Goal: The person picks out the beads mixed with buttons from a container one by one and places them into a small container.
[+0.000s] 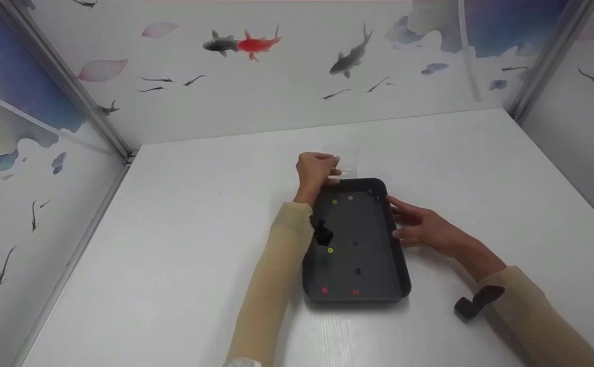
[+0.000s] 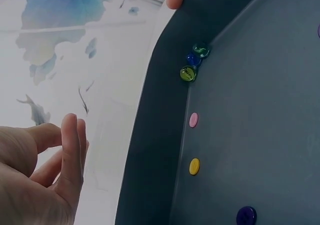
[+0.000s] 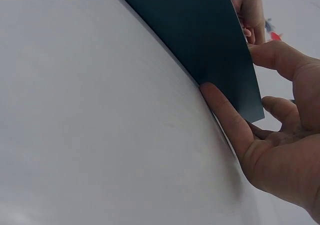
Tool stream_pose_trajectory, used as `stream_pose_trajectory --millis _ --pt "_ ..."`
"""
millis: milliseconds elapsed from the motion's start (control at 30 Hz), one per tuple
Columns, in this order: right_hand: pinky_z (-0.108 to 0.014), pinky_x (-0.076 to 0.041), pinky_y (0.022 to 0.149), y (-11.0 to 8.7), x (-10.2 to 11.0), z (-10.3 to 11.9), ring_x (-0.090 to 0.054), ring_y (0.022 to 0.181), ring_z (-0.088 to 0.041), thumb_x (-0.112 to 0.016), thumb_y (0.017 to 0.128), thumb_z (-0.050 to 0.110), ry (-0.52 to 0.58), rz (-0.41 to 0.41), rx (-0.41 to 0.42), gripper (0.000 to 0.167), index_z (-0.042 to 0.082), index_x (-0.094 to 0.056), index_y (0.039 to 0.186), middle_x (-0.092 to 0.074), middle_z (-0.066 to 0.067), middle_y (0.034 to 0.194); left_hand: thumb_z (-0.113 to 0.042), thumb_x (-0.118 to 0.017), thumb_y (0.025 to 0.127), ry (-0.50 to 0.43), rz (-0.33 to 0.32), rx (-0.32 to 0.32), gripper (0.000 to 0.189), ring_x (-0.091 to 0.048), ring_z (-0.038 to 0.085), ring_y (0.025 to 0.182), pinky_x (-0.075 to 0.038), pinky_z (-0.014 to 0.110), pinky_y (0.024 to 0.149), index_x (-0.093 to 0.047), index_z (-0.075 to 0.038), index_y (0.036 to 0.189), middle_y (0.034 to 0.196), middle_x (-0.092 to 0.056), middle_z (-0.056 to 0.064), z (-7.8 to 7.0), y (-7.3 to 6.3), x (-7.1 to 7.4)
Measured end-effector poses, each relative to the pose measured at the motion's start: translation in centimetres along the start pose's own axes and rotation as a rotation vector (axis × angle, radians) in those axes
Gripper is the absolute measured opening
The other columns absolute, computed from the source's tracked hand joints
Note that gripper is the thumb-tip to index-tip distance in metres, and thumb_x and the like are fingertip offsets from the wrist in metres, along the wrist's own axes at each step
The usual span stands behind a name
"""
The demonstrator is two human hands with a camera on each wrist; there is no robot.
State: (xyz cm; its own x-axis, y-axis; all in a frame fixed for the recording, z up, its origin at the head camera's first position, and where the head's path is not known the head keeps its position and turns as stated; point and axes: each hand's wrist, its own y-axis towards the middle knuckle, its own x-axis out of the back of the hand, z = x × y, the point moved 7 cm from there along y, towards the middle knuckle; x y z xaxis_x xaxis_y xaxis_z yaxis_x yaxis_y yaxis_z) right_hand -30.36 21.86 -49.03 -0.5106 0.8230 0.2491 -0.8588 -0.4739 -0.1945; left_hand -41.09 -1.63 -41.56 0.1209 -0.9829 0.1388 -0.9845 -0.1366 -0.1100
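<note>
A dark rectangular tray [image 1: 342, 224] lies on the white table. My left hand [image 1: 317, 168] is just beyond its far end, beside a faint clear plastic container [image 1: 347, 171]; thumb and forefinger come together, but whatever is between them is hidden. My right hand [image 1: 424, 229] holds the tray's right side, fingers against the outer wall and rim. Scattered in the tray are small buttons: yellow [image 2: 194, 166], pink [image 2: 193, 120], purple [image 2: 246, 216] and several more. Three glass pieces, green [image 2: 201, 50], blue [image 2: 193, 60] and yellow-green [image 2: 188, 74], cluster in a far corner.
White panels printed with fish [image 1: 350, 58] and petals enclose the table [image 1: 184, 244] at the back and sides. Black wrist camera mounts [image 1: 322, 233] stick out from both sleeves, the left one over the tray's left part.
</note>
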Motion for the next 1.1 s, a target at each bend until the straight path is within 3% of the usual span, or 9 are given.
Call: stream_pose_trajectory --millis 433,667,833,1100 --pt "-0.036 -0.057 0.1 0.1 0.1 -0.3 -0.031 0.15 -0.04 -0.074 0.09 0.02 0.02 -0.008 -0.006 0.089 0.028 -0.021 0.161 -0.03 -0.019 0.163 -0.012 -0.072 0.091 -0.029 0.052 0.02 0.023 -0.075 0.019 0.074 -0.063 0.028 0.057 -0.071 -0.001 0.111 0.108 -0.075 0.018 0.7 -0.5 -0.4" --pt "-0.041 -0.056 0.102 0.2 0.1 -0.1 -0.032 0.149 -0.041 -0.074 0.09 0.024 -0.009 -0.01 -0.003 0.089 0.03 -0.02 0.16 -0.03 -0.019 0.163 -0.011 -0.072 0.091 -0.04 0.109 -0.008 0.021 -0.072 0.014 0.067 -0.063 0.028 0.056 -0.071 -0.001 0.11 0.107 -0.075 0.018 0.2 -0.9 -0.9" --pt "-0.041 -0.056 0.102 0.2 0.1 -0.1 -0.033 0.149 -0.041 -0.074 0.091 0.024 -0.007 -0.004 0.006 0.088 0.029 -0.02 0.161 -0.032 -0.019 0.162 -0.013 -0.072 0.091 0.03 0.118 -0.025 0.02 -0.069 0.011 0.063 -0.061 0.026 0.053 -0.072 -0.002 0.109 0.103 -0.076 0.016 0.3 -1.3 -1.3" --pt "-0.036 -0.057 0.099 0.1 0.0 -0.1 -0.032 0.149 -0.041 -0.074 0.091 0.022 0.015 0.001 -0.001 0.089 0.028 -0.02 0.161 -0.03 -0.019 0.163 -0.016 -0.076 0.088 0.094 0.11 0.024 0.016 -0.064 0.011 0.053 -0.059 0.025 0.049 -0.075 -0.005 0.1 0.091 -0.076 0.019 1.6 -1.8 -2.2"
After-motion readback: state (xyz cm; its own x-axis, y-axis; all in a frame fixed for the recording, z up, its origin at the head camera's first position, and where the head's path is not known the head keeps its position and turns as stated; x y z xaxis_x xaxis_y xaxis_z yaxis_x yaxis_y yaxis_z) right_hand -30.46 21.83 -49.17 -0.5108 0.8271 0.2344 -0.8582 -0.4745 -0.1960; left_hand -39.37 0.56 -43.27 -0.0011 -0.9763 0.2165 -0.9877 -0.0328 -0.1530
